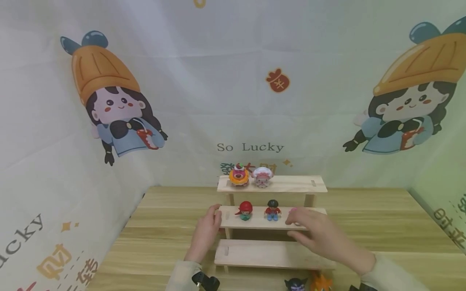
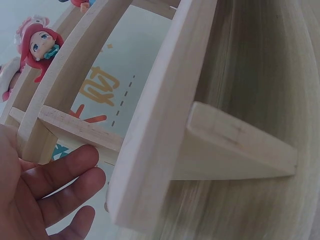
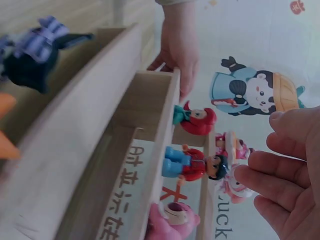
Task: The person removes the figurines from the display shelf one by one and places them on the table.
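A stepped wooden display rack has three visible tiers. My left hand grips the left end of its middle tier, with fingers above and below the board in the right wrist view. On that tier sit a red-haired figurine, a figurine in a red jacket and blue trousers, and a pink bear figurine. My right hand hovers around the pink bear, mostly covering it in the head view. Its fingers are loosely extended and hold nothing.
On the top tier stand a bear figurine in an orange ring and a white-hatted figurine. A dark horned figurine and an orange spiky one are at the front. A printed cloth hangs behind the wooden table.
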Tool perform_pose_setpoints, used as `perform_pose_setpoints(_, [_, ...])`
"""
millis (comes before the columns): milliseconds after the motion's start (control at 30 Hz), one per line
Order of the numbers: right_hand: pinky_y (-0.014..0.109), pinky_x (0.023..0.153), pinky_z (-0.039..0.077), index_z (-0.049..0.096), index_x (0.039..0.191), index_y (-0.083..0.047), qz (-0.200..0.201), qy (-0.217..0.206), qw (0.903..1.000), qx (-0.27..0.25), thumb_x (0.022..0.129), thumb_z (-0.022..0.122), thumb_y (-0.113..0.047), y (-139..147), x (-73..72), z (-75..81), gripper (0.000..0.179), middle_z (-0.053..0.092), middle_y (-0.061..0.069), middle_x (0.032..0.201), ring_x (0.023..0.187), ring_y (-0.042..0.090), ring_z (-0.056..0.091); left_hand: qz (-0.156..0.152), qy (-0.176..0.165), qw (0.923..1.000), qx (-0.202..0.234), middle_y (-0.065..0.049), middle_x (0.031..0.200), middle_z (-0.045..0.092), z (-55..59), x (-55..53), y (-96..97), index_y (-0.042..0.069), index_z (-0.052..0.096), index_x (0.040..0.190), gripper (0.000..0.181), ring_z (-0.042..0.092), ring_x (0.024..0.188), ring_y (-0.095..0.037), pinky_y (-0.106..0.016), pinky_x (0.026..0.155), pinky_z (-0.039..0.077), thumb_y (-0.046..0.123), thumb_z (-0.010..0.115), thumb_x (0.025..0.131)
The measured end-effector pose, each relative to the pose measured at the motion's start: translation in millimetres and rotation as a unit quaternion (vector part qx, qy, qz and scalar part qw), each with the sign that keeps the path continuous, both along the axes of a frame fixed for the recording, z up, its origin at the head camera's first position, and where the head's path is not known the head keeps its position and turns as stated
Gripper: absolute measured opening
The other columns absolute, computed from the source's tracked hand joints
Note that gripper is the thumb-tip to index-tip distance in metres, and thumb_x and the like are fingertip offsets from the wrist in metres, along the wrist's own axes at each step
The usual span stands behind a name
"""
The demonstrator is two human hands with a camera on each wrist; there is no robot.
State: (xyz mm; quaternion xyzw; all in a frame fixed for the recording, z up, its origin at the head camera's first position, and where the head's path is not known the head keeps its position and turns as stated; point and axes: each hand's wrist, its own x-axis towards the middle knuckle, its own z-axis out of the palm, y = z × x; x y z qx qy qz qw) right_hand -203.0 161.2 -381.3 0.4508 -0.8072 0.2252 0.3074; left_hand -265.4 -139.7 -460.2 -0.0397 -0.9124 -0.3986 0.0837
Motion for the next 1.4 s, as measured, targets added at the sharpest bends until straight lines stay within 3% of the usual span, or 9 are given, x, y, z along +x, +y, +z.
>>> perform_pose_setpoints(100, [0.022, 0.067, 0.053, 0.064, 0.094, -0.01, 0.001, 0.0, 0.9999, -0.015, 0.096, 0.052, -0.036, -2, -12.5, 9.2, 0.029, 0.068, 0.0, 0.09, 0.076, 0.011, 0.064, -0.001, 0.004, 1.0, -0.002, -0.02, 0.096, 0.07, -0.8, 0.6, -0.2, 0.003, 0.049, 0.134, 0.039, 0.069, 0.066, -0.022, -0.04, 0.068, 0.053, 0.023, 0.041, 0.102])
perform_pose_setpoints(200, [0.026, 0.07, 0.054, 0.065, 0.094, -0.01, -0.023, -0.001, 0.9996, -0.013, 0.097, 0.043, -0.044, -5, -23.9, 17.8, 0.041, 0.068, 0.0, 0.09, 0.079, 0.012, 0.064, -0.001, 0.012, 0.9999, -0.005, -0.02, 0.093, 0.071, -1.5, 0.9, -0.8, 0.002, 0.049, 0.133, 0.038, 0.07, 0.065, -0.023, -0.043, 0.07, 0.053, 0.022, 0.041, 0.102])
perform_pose_setpoints(267, [0.03, 0.074, 0.054, 0.065, 0.093, -0.01, -0.043, 0.004, 0.999, -0.009, 0.096, 0.051, -0.042, -7, -30.6, 22.7, 0.034, 0.067, -0.001, 0.091, 0.084, 0.012, 0.063, 0.0, 0.015, 0.9999, -0.006, -0.02, 0.092, 0.071, -1.4, 1.2, -1.1, 0.002, 0.049, 0.133, 0.038, 0.07, 0.065, -0.024, -0.044, 0.071, 0.053, 0.021, 0.041, 0.102])
perform_pose_setpoints(367, [0.033, 0.076, 0.054, 0.064, 0.091, -0.009, -0.072, 0.011, 0.9973, -0.009, 0.087, 0.071, -0.025, -10, -39.4, 28.9, 0.018, 0.065, 0.0, 0.093, 0.087, 0.015, 0.063, 0.001, 0.017, 0.9998, -0.007, -0.021, 0.093, 0.071, -0.8, 1.9, -1.5, 0.002, 0.049, 0.133, 0.038, 0.07, 0.066, -0.025, -0.046, 0.074, 0.053, 0.021, 0.041, 0.101])
perform_pose_setpoints(467, [0.036, 0.078, 0.054, 0.065, 0.092, -0.007, -0.099, 0.004, 0.995, -0.01, 0.076, 0.078, -0.011, -13, -47.0, 35.2, 0.021, 0.066, 0.005, 0.097, 0.091, 0.02, 0.064, 0.002, 0.018, 0.9998, -0.006, -0.022, 0.095, 0.07, -0.4, 2.1, -1.6, 0.002, 0.05, 0.133, 0.038, 0.07, 0.065, -0.024, -0.047, 0.076, 0.053, 0.021, 0.041, 0.101])
perform_pose_setpoints(667, [0.043, 0.088, 0.051, 0.063, 0.108, -0.006, -0.131, -0.083, 0.9879, -0.001, 0.083, 0.074, -0.016, -22, -61.3, 48.0, 0.029, 0.064, 0.009, 0.112, 0.107, 0.027, 0.061, 0.005, 0.017, 0.9998, -0.006, -0.022, 0.093, 0.07, -0.3, 2.6, -1.8, 0.002, 0.05, 0.133, 0.038, 0.07, 0.064, -0.024, -0.046, 0.074, 0.053, 0.021, 0.041, 0.101])
perform_pose_setpoints(933, [0.049, 0.104, 0.038, 0.049, 0.135, -0.007, -0.178, -0.208, 0.962, 0.003, 0.088, 0.069, -0.027, -38, -79.9, 56.7, 0.055, 0.05, 0.012, 0.139, 0.129, 0.031, 0.045, 0.004, 0.018, 0.9997, -0.013, -0.019, 0.093, 0.071, -1.5, 1.0, -1.5, 0.003, 0.05, 0.134, 0.039, 0.069, 0.063, -0.02, -0.045, 0.072, 0.053, 0.023, 0.041, 0.102])
perform_pose_setpoints(1200, [0.051, 0.105, 0.037, 0.051, 0.135, -0.01, -0.158, -0.229, 0.9605, -0.001, 0.087, 0.07, -0.025, -46, -89.9, 54.8, 0.054, 0.053, 0.011, 0.137, 0.127, 0.031, 0.047, -0.004, 0.01, 0.9999, -0.007, -0.022, 0.098, 0.069, 0.8, 2.7, -0.3, 0.002, 0.049, 0.135, 0.039, 0.07, 0.064, -0.021, -0.046, 0.073, 0.053, 0.021, 0.04, 0.102])
perform_pose_setpoints(1400, [0.046, 0.094, 0.046, 0.052, 0.134, -0.007, -0.155, -0.232, 0.9602, 0.006, 0.088, 0.069, -0.023, -52, -91.9, 54.4, 0.052, 0.056, 0.013, 0.132, 0.109, 0.028, 0.058, 0.001, 0.02, 0.9998, -0.004, -0.021, 0.094, 0.07, 1.9, 3.2, 0.3, 0.002, 0.05, 0.133, 0.038, 0.069, 0.064, -0.023, -0.044, 0.071, 0.053, 0.021, 0.041, 0.101])
